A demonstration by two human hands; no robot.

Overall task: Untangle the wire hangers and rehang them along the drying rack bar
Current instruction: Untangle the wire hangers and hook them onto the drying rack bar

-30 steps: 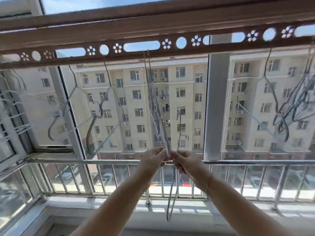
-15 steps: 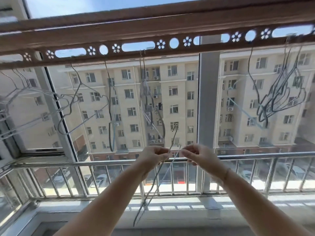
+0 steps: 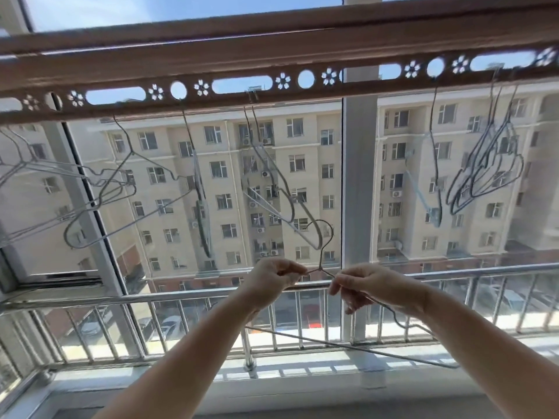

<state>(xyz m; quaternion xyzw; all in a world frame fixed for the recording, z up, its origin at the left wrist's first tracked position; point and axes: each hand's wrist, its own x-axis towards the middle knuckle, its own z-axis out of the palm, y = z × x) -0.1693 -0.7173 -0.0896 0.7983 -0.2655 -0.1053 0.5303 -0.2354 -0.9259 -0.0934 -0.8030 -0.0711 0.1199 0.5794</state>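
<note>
A brown drying rack bar point(image 3: 272, 92) with flower-shaped and oval holes runs across the top. Several wire hangers hang from it: a bunch at the far left point(image 3: 36, 189), one point(image 3: 121, 189) beside it, a thin one point(image 3: 199, 207), a pair point(image 3: 281, 195) at the middle, and a tangled cluster point(image 3: 484, 179) at the right. I hold one free wire hanger point(image 3: 323, 252) in front of the window, hook up. My left hand point(image 3: 272, 281) pinches its left shoulder near the neck. My right hand point(image 3: 366, 285) grips its right shoulder. Its bottom wire point(image 3: 348, 346) slants below my forearms.
A steel railing point(image 3: 181, 297) with vertical bars runs across the window at hand height. A white window post point(image 3: 360, 182) stands behind the held hanger. A sill point(image 3: 272, 376) lies below. Apartment buildings show through the glass.
The held hanger has turned from edge-on and hanging down to face-on with its hook upright. My hands have moved apart onto its two shoulders, clear of the hanging pair.
</note>
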